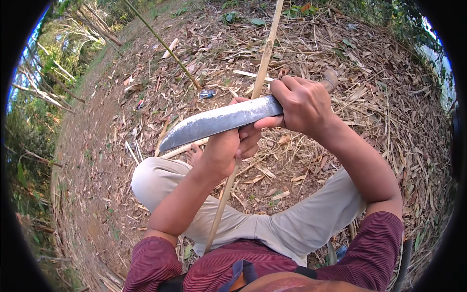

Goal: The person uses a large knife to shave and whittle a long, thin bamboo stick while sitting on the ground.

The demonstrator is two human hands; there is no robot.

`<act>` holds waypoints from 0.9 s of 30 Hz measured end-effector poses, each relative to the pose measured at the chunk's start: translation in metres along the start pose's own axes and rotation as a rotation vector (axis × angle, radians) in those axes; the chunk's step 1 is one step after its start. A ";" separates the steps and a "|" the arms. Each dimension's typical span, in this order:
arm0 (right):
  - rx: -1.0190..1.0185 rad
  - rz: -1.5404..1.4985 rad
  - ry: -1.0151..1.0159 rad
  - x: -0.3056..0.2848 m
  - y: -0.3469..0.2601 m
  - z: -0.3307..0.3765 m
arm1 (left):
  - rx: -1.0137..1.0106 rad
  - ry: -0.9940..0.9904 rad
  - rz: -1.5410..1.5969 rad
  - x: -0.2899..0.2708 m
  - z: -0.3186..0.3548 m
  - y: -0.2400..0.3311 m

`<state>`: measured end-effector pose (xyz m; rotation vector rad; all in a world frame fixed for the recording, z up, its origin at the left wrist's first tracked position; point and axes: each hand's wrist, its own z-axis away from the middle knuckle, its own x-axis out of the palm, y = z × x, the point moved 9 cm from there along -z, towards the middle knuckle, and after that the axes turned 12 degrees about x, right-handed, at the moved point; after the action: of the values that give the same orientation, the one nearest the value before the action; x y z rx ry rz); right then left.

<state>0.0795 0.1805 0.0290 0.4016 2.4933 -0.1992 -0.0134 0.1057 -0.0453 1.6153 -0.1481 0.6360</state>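
Note:
My right hand (302, 103) is closed round the handle of a machete (216, 119), whose wooden butt sticks out past my fingers. The broad grey blade points left and lies across a long, pale bamboo strip (266, 56). Below the blade, my left hand (227, 145) is wrapped round that strip, with part of its fingers hidden by the steel. From the far side the strip slants down toward my lap, its lower end against my shirt. Whether the cutting edge touches the strip is hidden.
Wood shavings and dry leaves (389, 102) litter the ground. A thin green pole (163, 43) stands at a slant at the far left, near a small blue wrapper (207, 94). My bent knees (158, 177) flank the work. Shrubs and bare branches (46, 97) border the left side.

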 end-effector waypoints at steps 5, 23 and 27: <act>0.829 0.080 -0.266 -0.009 0.150 -0.021 | -0.198 -0.096 0.133 0.001 0.024 -0.009; 1.216 -1.291 -0.352 0.042 0.068 0.035 | -0.350 -0.126 0.139 -0.009 0.008 -0.052; 1.268 -1.354 -0.207 0.040 0.100 0.039 | -0.414 -0.179 0.074 -0.024 0.022 -0.064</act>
<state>0.1031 0.2755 -0.0309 -0.8699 1.6778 -2.1589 0.0027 0.0890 -0.1131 1.2669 -0.4444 0.4786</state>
